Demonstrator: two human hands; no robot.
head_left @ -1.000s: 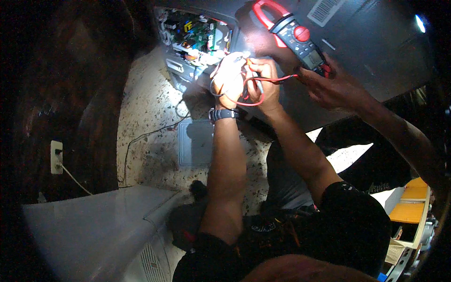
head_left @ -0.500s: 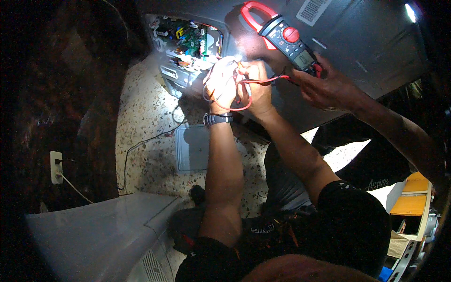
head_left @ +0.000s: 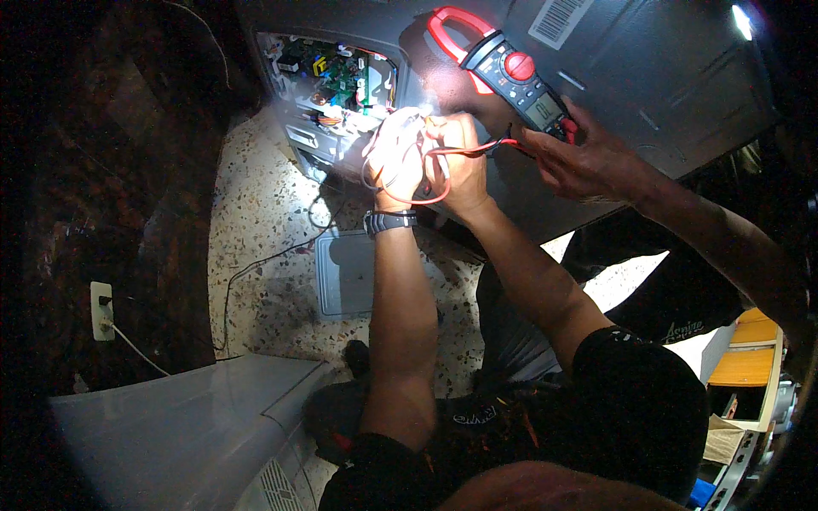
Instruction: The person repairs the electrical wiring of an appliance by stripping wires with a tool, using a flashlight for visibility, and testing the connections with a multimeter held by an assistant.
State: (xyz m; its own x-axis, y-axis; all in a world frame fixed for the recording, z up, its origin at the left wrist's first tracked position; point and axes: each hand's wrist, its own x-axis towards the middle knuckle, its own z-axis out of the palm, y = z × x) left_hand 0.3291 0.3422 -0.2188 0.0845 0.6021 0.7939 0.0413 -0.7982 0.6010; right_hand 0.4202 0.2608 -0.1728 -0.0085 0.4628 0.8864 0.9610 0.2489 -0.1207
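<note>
My left hand [head_left: 394, 166], with a dark-banded watch on its wrist, is closed at the lower right corner of an opening with a green circuit board [head_left: 341, 75]. Bright light washes out its fingers and what they grip. Right against it, my right hand [head_left: 460, 162] is pinched closed on a test lead [head_left: 464, 152]. Red and dark leads run across that hand, and one loops below both hands. To the right, another person's hand [head_left: 588, 157] holds a red and grey clamp meter [head_left: 515, 72] against the grey metal panel [head_left: 648, 77], its display facing up.
A grey rectangular cover [head_left: 345, 272] lies on the speckled floor [head_left: 264, 213], with a dark cable beside it. At left, a wall socket [head_left: 101, 311] has two plugged cords. A white appliance [head_left: 196, 409] stands at lower left. The other person's arm reaches in from the right.
The whole view has shifted slightly, the panel and meter moving a little left. My hands stay together at the opening's corner, and the other person still holds the meter.
</note>
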